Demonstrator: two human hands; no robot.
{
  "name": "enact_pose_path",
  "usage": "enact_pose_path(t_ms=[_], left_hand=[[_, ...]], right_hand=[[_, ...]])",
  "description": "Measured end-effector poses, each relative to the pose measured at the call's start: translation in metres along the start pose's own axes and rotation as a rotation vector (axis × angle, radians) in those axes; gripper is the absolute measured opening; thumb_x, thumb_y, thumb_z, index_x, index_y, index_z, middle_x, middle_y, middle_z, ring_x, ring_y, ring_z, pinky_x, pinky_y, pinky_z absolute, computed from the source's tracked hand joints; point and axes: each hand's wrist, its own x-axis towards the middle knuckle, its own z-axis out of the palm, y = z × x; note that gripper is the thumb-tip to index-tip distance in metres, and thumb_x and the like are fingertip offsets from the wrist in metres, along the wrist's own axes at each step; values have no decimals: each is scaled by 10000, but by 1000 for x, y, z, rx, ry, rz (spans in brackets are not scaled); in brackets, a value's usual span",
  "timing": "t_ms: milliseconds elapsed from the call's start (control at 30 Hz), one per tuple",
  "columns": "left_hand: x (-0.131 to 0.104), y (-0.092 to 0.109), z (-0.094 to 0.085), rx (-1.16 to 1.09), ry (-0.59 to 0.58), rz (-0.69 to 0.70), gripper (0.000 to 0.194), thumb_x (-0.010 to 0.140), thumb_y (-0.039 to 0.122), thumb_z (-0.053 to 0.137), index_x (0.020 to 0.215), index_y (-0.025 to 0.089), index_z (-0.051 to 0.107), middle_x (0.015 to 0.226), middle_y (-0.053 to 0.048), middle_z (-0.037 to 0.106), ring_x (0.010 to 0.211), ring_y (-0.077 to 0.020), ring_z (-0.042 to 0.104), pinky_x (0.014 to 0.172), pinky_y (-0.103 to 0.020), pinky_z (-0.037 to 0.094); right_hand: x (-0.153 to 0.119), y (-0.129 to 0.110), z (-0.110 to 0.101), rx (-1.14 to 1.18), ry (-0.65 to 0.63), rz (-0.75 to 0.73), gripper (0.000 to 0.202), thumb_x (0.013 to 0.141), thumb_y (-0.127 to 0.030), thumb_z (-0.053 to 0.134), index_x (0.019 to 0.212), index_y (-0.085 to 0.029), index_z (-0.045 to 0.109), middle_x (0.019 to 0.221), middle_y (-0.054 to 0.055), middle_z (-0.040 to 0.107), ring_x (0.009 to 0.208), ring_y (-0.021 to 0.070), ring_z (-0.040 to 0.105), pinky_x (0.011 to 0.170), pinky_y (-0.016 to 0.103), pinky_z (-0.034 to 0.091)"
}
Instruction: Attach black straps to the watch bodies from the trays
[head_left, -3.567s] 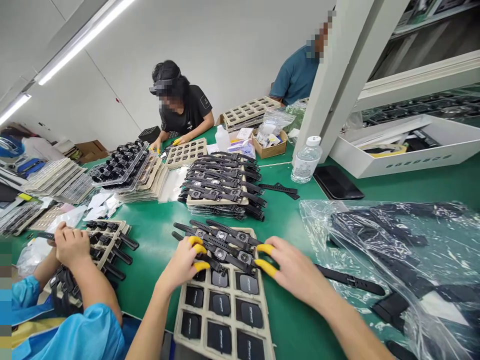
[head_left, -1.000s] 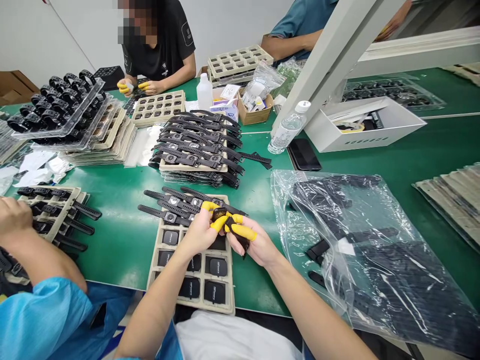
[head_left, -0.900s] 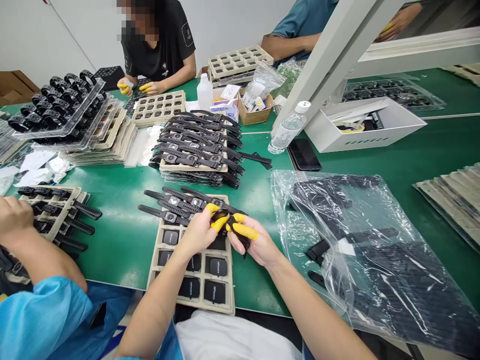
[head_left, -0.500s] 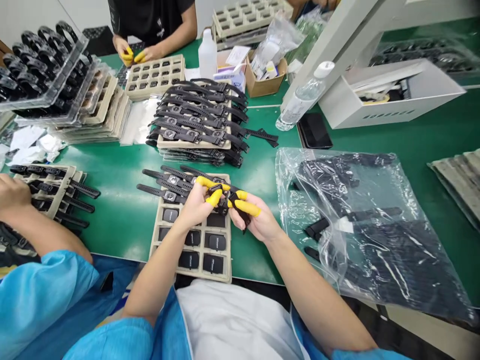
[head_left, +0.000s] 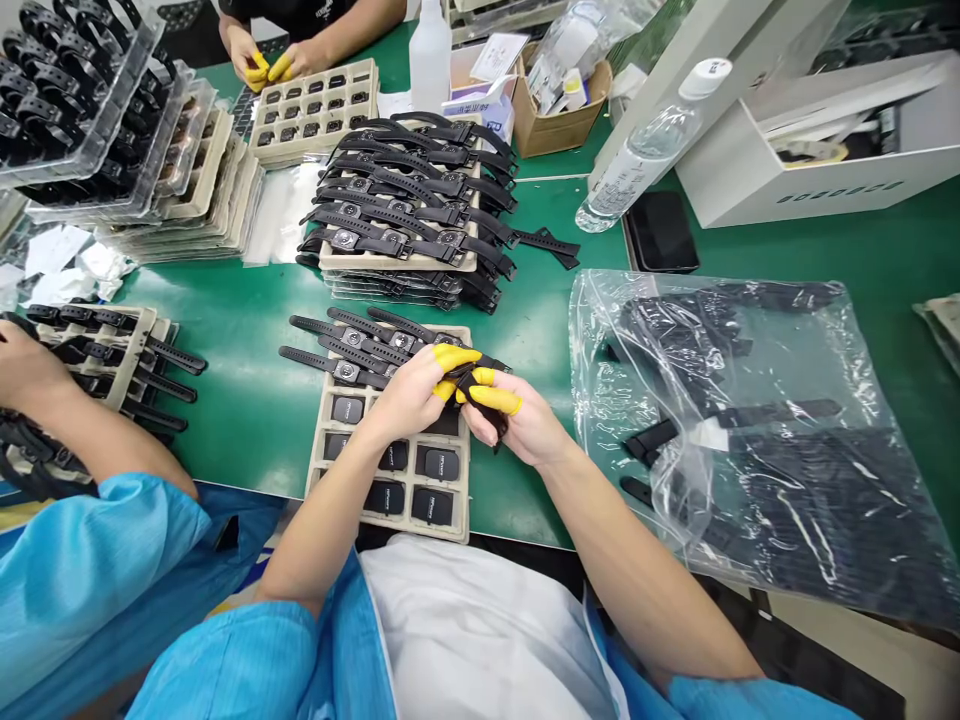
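Both hands meet over the top right of a beige compartment tray [head_left: 463, 500], with yellow covers on several fingertips. My left hand [head_left: 412, 395] is closed on a black smartwatch, mostly hidden behind its fingers. My right hand [head_left: 529, 420] pinches a black watch strap [head_left: 466, 380] against it, and the dark strap hangs below the fingers. Whether strap and watch are joined cannot be seen. In the tray's upper rows lie smartwatches with straps [head_left: 346, 371], their backs facing up. Square black watch pieces [head_left: 433, 505] sit in the lower compartments.
A clear bag of black straps [head_left: 817, 500] lies to the right. Beyond the tray stands a stack of strapped watches [head_left: 405, 215]. Nearby are a water bottle [head_left: 645, 150], a phone [head_left: 661, 232] and a white box [head_left: 847, 170]. A co-worker's arm [head_left: 112, 430] reaches over another tray at left.
My left fingers have closed in toward my right hand, covering the watch that showed between them before. The view has shifted, so the table things sit slightly higher in it.
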Motion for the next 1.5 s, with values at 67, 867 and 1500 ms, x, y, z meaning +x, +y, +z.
enact_pose_path(t_ms=[67, 867, 1500], left_hand=[[0, 0, -1, 19, 3, 6, 427, 991, 109, 454, 1379, 183, 618, 1338, -117, 681, 1271, -253, 621, 1095, -439, 527], [-2, 8, 0, 348, -88, -44, 387, 983, 240, 481, 1318, 102, 620, 1190, -170, 634, 1131, -292, 622, 1000, -449, 584], [-5, 10, -2, 186, -60, -66, 369, 1035, 263, 454, 1352, 117, 574, 1263, -176, 666, 1229, -289, 640, 1073, -442, 563]], right_hand=[[1, 0, 1, 28, 12, -12, 279, 910, -453, 712, 881, -196, 608, 423, -64, 530, 364, 113, 353, 419, 255, 289], [6, 6, 0, 188, 142, 33, 306, 870, -392, 788, 755, -193, 585, 406, -92, 401, 354, 66, 274, 355, 189, 232], [5, 12, 1, 134, 95, -5, 301, 927, -461, 754, 865, -207, 607, 446, -90, 411, 380, 87, 274, 383, 221, 218]])
